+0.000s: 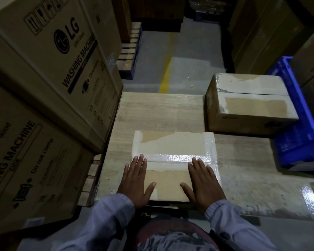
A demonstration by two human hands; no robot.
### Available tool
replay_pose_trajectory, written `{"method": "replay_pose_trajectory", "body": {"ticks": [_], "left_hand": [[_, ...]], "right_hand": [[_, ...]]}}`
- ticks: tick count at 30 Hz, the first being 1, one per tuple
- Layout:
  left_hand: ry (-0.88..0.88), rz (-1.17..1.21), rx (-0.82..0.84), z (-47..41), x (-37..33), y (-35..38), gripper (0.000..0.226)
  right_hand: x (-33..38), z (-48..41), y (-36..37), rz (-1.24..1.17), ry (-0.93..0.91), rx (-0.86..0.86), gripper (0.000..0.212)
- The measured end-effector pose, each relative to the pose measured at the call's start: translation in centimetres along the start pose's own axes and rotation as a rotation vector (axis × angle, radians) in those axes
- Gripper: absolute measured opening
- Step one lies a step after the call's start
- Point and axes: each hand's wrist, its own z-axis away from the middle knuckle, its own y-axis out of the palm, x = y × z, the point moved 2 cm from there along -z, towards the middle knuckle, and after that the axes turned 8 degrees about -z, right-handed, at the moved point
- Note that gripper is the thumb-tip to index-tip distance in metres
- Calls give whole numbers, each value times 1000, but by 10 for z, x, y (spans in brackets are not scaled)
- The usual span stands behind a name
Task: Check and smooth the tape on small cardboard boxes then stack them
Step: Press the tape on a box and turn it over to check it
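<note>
Left hand [136, 180] and right hand [202, 182], fingers spread flat, press the flat brown cardboard box [172, 184] on the wooden counter [159, 111]; glossy clear tape [172, 157] at the fingertips could wrinkle under uneven pressure.

Blue crate [297, 113]: right side cut off by frame edge, near wall hidden behind taped box [248, 104]; small print on washing-machine cartons [49, 73] illegible

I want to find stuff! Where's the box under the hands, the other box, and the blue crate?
Box under the hands [172, 144], head view, on its taped top.
Other box [250, 105], head view, on its top face.
Blue crate [297, 142], head view, on its side wall.
</note>
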Motion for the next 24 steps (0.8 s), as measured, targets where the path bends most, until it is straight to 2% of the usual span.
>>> {"method": "replay_pose_trajectory", "body": {"ticks": [9,13,17,22,24], "left_hand": [[-108,-87,-118,-30,-9,-25,68],[-55,-59,-115,-42,-12,-18,74],[-33,-46,-125,-42,-9,-18,73],[-58,-59,-126,-65,-3,-27,64],[-77,-48,-139,-81,5,-30,67]], "right_hand": [[-5,-19,-15,-38,4,-107,57],[-8,-37,-8,35,26,-44,72],[-7,-38,-7,59,34,-30,72],[-12,-58,-18,11,49,-144,54],[-18,-71,-23,13,61,-150,56]]}}
